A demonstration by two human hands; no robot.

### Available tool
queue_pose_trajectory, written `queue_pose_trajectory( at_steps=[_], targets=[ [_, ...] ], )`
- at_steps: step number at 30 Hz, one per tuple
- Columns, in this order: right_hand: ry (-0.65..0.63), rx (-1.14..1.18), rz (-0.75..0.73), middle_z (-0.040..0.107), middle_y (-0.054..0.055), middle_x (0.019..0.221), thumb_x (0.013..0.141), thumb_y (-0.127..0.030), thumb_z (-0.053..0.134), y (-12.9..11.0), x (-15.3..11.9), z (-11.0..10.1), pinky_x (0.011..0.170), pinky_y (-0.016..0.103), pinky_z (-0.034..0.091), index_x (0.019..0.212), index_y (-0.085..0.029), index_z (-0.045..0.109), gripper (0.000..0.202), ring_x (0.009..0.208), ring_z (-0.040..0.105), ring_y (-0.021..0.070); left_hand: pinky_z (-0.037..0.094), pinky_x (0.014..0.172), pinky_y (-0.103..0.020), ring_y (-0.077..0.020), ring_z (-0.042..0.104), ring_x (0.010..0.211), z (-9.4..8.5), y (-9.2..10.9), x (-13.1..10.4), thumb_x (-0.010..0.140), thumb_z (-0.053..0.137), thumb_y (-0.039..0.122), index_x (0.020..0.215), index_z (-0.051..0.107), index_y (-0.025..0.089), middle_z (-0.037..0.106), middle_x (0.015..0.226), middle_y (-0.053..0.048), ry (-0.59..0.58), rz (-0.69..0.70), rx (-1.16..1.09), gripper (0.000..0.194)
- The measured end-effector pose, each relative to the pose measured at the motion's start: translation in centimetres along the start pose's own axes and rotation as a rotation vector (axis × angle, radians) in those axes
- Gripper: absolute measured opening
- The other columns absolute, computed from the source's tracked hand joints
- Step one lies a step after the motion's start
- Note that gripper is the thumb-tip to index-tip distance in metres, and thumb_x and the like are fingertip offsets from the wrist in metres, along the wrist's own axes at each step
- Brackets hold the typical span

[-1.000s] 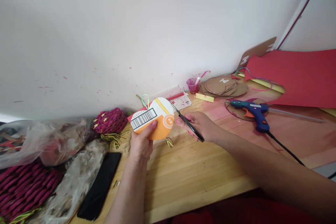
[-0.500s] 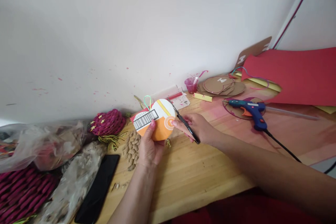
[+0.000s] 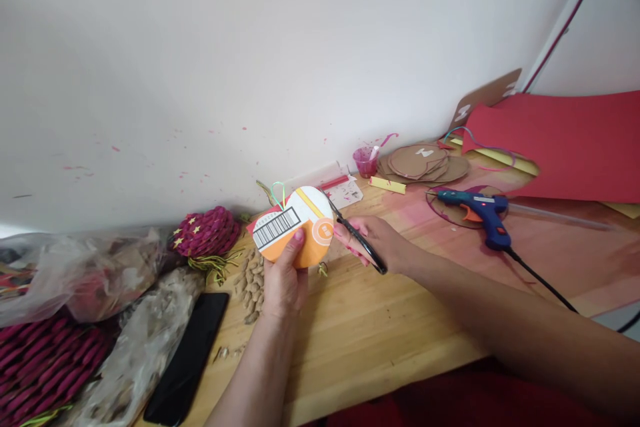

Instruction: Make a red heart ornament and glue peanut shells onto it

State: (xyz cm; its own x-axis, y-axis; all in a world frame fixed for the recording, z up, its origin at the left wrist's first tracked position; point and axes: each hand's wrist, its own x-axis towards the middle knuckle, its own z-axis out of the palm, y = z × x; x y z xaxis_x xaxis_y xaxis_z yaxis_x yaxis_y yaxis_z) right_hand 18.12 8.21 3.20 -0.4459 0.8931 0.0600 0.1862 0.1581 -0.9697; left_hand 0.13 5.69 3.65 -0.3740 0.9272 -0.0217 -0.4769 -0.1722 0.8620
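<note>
My left hand (image 3: 286,280) grips a rounded card piece (image 3: 280,250) from below, thumb on its face. The card is white and orange with a barcode and a yellow stripe; a red edge shows behind it, and a thin green loop (image 3: 278,193) stands up at its top. In my right hand (image 3: 373,240) are black scissors (image 3: 361,240), their blades pointing up and left along the card's right edge. Whether the blades touch the card I cannot tell.
Peanuts (image 3: 250,287), a black phone (image 3: 187,360), plastic bags (image 3: 145,347) and a magenta woven piece (image 3: 207,232) lie left. Rightward are a pink cup (image 3: 366,161), cardboard rounds (image 3: 420,161), a blue glue gun (image 3: 487,210) and red sheets (image 3: 565,140).
The fingertips of my right hand have drawn back from the card's orange circle, and the scissors have shifted slightly right. My left thumb has moved a little right on the card.
</note>
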Motion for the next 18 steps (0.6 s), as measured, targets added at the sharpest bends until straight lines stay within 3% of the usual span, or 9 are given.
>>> queue_pose_trajectory(
  at_steps=[8,13,18],
  targets=[
    [0.016,-0.004,0.009,0.043,-0.004,0.06,0.091,-0.071,0.051,-0.3,-0.1,-0.2,0.05,0.026,0.025,0.071,-0.02,0.047,0.054,0.052,0.04,0.0111,0.061,0.085,-0.028,-0.0231,0.075,0.099,-0.1,0.0,0.1,0.062,0.092,0.022,0.119,0.071,0.024,0.078,0.112,-0.006,-0.012,0.001,0.014,0.061],
    [0.021,-0.037,0.009,0.042,-0.004,0.058,0.088,-0.075,0.05,-0.6,0.0,-0.5,0.048,0.026,0.025,0.067,-0.021,0.044,0.058,0.05,0.038,0.0108,0.06,0.088,-0.032,-0.025,0.075,0.102,-0.2,0.1,0.1,0.06,0.094,0.024,0.122,0.069,0.025,0.078,0.111,-0.005,-0.017,0.025,0.041,0.068],
    [0.021,-0.079,0.015,0.037,-0.004,0.054,0.084,-0.08,0.049,-1.1,-0.1,-0.8,0.047,0.027,0.024,0.061,-0.023,0.039,0.063,0.048,0.034,0.0109,0.059,0.093,-0.034,-0.0255,0.073,0.106,-0.4,0.3,0.6,0.059,0.095,0.024,0.116,0.071,0.023,0.077,0.115,-0.006,-0.032,0.06,0.055,0.062]
  ],
)
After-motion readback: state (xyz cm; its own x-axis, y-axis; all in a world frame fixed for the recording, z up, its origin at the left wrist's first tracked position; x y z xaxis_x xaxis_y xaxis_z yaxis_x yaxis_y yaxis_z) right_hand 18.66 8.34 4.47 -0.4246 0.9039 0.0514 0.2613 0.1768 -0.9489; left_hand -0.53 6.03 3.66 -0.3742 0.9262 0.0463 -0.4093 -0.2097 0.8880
